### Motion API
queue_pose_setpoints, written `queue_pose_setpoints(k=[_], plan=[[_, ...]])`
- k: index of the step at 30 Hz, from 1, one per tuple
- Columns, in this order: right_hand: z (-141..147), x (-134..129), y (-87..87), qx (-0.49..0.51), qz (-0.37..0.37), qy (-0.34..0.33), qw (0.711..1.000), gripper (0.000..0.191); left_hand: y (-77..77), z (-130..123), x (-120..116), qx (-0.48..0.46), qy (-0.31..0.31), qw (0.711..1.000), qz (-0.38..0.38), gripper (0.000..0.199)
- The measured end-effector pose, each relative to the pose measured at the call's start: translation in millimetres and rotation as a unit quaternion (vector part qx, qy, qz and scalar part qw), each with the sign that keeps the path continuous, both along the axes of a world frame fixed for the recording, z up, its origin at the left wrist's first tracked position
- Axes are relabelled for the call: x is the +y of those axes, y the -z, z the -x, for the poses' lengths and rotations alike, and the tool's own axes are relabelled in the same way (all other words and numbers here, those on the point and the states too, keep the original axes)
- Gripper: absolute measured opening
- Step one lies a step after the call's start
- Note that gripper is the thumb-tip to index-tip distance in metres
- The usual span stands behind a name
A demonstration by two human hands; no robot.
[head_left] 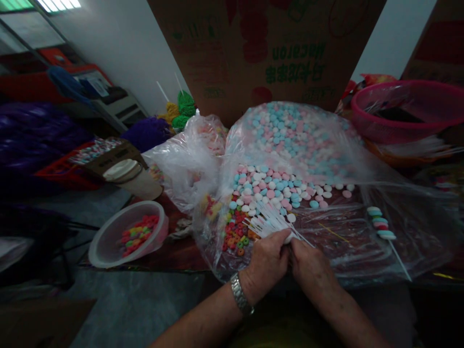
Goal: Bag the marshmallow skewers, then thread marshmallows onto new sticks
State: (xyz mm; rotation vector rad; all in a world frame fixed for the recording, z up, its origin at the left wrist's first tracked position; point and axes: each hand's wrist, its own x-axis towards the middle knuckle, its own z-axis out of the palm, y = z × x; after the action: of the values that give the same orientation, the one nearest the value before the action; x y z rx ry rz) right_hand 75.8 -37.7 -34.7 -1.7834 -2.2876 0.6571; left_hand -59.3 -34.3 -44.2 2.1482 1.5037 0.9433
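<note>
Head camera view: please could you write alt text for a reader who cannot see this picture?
The left hand and right hand hold white sticks over a clear plastic bag of pastel round candies and colored ring candies. A stick threaded with candies lies on the bag. Nearby are a pink basket and a plastic bowl.

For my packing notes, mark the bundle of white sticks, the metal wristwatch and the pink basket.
Bundle of white sticks [270, 220], head view, on the middle of the fanned sticks.
Metal wristwatch [239, 293], head view, on its link band.
Pink basket [377, 126], head view, on its outer wall.
</note>
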Motion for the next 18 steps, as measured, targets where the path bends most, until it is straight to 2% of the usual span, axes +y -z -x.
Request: queue_pose_setpoints(k=[2, 3, 5, 6, 8, 10, 14, 18], plan=[[-10, 4, 7.9, 0.053, -0.027, -0.003, 0.998, 0.026, -9.4, 20, 6, 0.035, -0.031, 0.999, 0.006, 0.051], [-15, 4, 10.6, 0.071, -0.036, -0.001, 0.997, 0.026, -15.0, 34, 11, 0.047, -0.073, 0.996, 0.013, 0.054], [-20, 3, 14.1, 0.090, -0.030, 0.002, 0.995, 0.026, -24.6, 62, 21, 0.086, -0.162, 0.981, 0.056, 0.034], [-19, 1, 15.5, 0.098, -0.014, -0.007, 0.995, 0.028, -27.3, 73, 25, 0.129, -0.175, 0.972, 0.086, 0.025], [-10, -3, 19.3, 0.111, 0.021, -0.037, 0.993, 0.030, -26.9, 87, 32, 0.215, -0.167, 0.954, 0.129, 0.022], [3, -6, 24.9, 0.100, 0.030, -0.048, 0.993, 0.031, -20.6, 90, 37, 0.259, -0.149, 0.944, 0.140, 0.021], [14, -2, 35.3, 0.063, 0.020, 0.015, 0.998, 0.032, -7.5, 90, 42, 0.225, -0.127, 0.957, 0.128, 0.018], [5, 1, 30.4, 0.135, 0.039, 0.041, 0.989, 0.034, -3.7, 103, 40, 0.194, -0.089, 0.969, 0.127, 0.014]])
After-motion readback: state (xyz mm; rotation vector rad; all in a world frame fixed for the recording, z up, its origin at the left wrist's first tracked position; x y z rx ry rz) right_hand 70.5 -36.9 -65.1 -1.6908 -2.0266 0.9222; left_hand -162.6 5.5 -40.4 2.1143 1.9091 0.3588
